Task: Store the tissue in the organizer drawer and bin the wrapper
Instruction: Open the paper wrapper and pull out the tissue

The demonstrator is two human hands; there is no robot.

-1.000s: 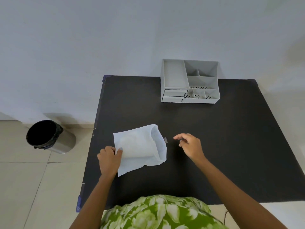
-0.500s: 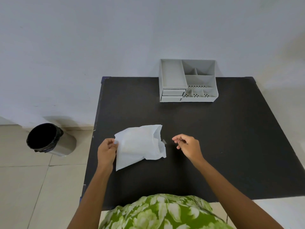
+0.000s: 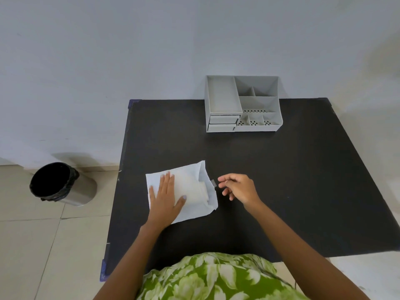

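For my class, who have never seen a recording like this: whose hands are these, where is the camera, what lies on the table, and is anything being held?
There is no machine here. A person wears a camera on the head, looking down at their own hands. The left hand lies flat, pressing on a white tissue packet on the black table. The right hand hangs loosely curled beside the packet's open end, gripping nothing visible. A grey organizer with two closed drawers stands at the back. A bin stands on the floor to the left.
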